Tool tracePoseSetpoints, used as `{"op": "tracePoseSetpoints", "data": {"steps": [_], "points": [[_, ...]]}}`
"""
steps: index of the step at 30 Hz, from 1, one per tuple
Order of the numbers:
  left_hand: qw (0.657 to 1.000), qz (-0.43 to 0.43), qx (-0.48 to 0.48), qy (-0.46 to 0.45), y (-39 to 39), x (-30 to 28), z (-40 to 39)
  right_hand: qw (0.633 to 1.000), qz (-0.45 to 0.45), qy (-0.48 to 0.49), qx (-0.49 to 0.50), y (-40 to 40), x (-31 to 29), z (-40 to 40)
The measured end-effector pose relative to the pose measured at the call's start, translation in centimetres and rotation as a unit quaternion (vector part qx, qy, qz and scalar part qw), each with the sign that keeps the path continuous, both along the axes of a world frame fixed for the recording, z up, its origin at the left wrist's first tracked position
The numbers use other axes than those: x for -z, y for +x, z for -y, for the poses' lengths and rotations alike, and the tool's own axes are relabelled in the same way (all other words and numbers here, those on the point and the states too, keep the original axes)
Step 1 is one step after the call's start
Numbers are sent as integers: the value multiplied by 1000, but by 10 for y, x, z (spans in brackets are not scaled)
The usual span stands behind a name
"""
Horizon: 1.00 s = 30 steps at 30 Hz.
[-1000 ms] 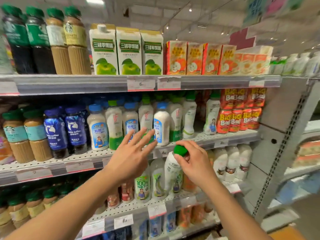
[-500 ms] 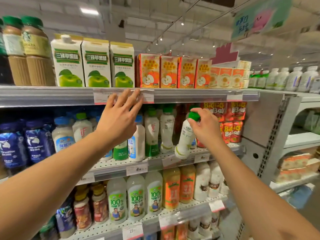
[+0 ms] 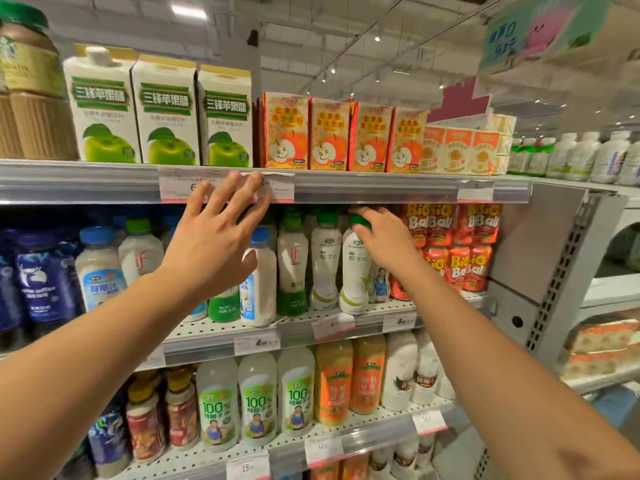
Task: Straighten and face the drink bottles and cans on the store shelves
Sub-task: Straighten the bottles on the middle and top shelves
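Green-capped bottle (image 3: 355, 268) stands upright, right hand (image 3: 384, 237) fingers clamped on its cap.

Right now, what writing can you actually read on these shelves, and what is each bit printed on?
"三锋苹果醋": green apple cartons
"BiG Ball": red pouches
"100%": coconut bottles
"椰子水": bottle gripped by right hand
"if": white bottle
"6": price tag
Small print: unreadable.

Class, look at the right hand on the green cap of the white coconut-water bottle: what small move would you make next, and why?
Probably let go of the cap. The right hand grips the green cap of the coconut-water bottle, which already stands upright on the middle shelf at the front edge, label outward, beside a matching bottle. The left hand is open and holds nothing.
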<state>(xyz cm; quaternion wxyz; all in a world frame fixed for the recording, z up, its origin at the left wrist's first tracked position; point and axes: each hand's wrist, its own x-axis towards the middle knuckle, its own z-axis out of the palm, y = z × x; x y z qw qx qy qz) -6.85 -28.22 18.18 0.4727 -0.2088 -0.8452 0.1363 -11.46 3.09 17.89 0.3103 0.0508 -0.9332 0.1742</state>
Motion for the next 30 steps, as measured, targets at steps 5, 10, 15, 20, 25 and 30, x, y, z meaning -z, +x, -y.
{"op": "tracePoseSetpoints", "data": {"steps": [5,10,15,20,25,30], "points": [[1000,10,-8,4,3,-1,-3,1000,-17,-1,-2,-1,5,-1],[1000,14,-11,10,5,-3,-6,982,-93,-160,30,34,52,0],[1000,17,-15,13,7,-3,-8,982,-1,-163,93,49,129,23],[1000,17,-9,12,8,-4,-7,985,-4,-120,123,36,140,20],[1000,22,-12,7,8,-4,-6,986,3,-125,109,24,139,10],[999,27,-17,1,7,-4,-4,986,-7,-120,115,20,141,13]]}}
